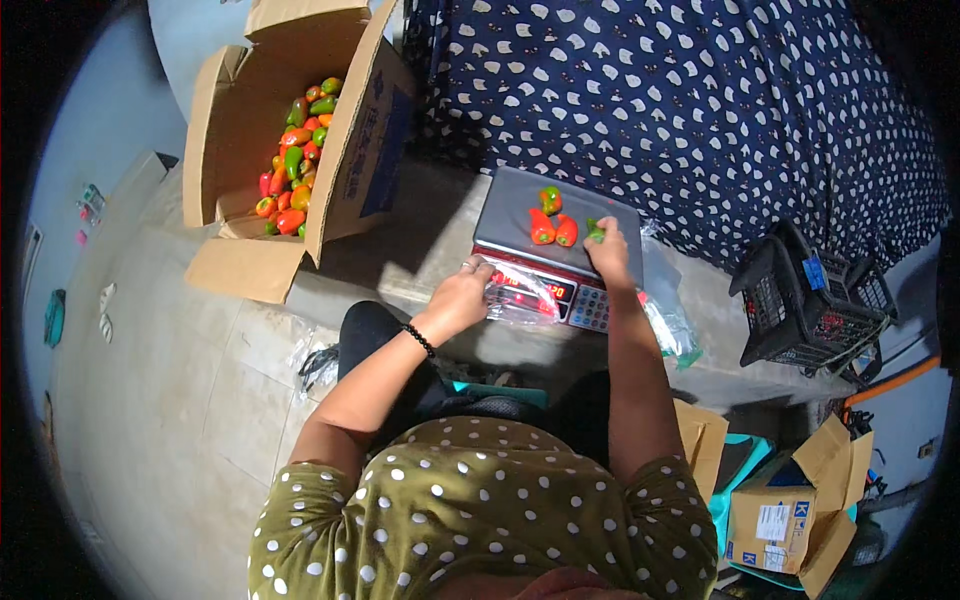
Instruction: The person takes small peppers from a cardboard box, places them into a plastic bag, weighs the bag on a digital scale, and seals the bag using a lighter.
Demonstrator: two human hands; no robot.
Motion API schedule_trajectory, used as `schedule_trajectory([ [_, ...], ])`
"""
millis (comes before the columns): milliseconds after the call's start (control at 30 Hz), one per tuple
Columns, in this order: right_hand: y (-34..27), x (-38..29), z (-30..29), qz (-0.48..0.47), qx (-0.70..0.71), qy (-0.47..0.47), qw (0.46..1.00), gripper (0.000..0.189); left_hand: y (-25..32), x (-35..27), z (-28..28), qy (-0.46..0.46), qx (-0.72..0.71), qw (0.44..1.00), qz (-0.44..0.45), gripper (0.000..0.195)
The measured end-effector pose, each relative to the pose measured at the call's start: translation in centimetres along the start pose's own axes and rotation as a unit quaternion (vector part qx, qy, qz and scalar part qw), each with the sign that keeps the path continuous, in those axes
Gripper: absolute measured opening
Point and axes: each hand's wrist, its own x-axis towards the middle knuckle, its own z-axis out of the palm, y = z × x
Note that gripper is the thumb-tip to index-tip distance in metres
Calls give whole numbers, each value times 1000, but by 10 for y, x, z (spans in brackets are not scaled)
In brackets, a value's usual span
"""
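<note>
My left hand point(459, 291) grips the edge of a clear plastic bag point(529, 300), which hangs over the lit red display of a digital weighing scale point(517, 191). On the grey platform lie two red peppers point(543, 228) side by side, with a green and orange pepper point(550, 200) just behind them. Over the platform's right part, my right hand point(609, 251) has its fingers around a green pepper point(595, 229); whether the pepper is lifted off the platform, I cannot tell.
An open cardboard box point(210, 142) of red, green and orange peppers stands at the upper left. Dark patterned cloth point(660, 97) hangs behind the scale. Plastic bags point(671, 315) lie right of it, then black plastic baskets point(810, 307). Another cardboard box point(772, 517) is at the lower right.
</note>
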Motion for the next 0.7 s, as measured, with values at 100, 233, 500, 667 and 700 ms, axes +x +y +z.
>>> schedule_trajectory([
  [100, -35, -28, -16, 72, 364, 16, 929, 39, -6, 1, 2, -24, 6, 999, -35, 40],
  [233, -98, -82, -36, 38, 648, -161, 743, 47, 11, 17, 2, -57, 7, 997, -56, 41],
  [500, -110, -102, 7, -292, 226, -136, 919, 32, 6, 8, -14, 14, -114, 993, -36, 46],
  [667, -99, -92, 36, -277, -326, -66, 901, 27, 28, 28, -10, 28, -80, 996, 17, 48],
  [700, -95, -81, 38, -269, -372, -62, 886, 27, 36, 40, -18, 27, -78, 996, 20, 48],
])
